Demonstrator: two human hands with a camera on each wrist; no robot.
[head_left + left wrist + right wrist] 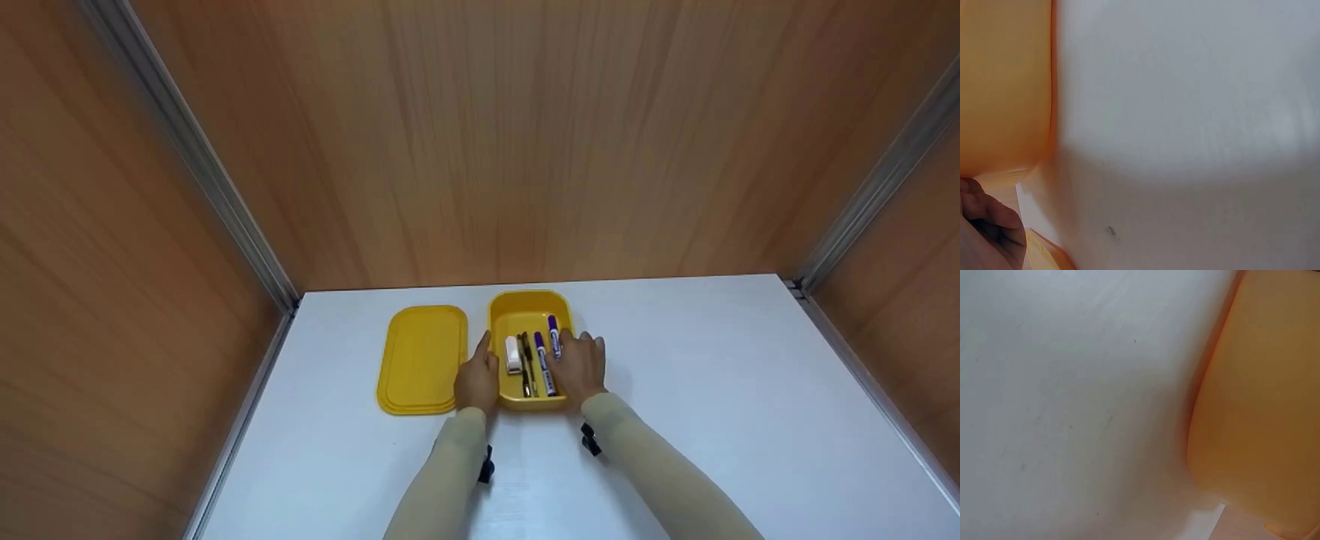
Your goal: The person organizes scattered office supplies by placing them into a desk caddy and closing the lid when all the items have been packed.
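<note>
We see an open yellow plastic rectangular box [529, 307] at centre of the head view, standing on a white tabletop [712, 390]. The left hand [478, 379] lies against the box's left wall with thumb up on the rim, fingers curled on the side, gripping it. The right hand [581, 364] lies on the box's right wall, fingers relaxed and slightly spread over the rim, resting there; we cannot tell if the thumb hooks under.

Inside the box: a white eraser-like block [513, 354] at left, a dark slim pen [526, 364] beside it, then two purple-and-white markers [545, 364] toward the right, all lying lengthwise.

The matching yellow flat lid [421, 358] lies on the table just left of the box, beside the left hand.

Wrist views are blurred: only the box's yellow wall [1005, 84] [1264, 410] and table. Wood-grain panels [480, 135] fill the upper frame.
</note>
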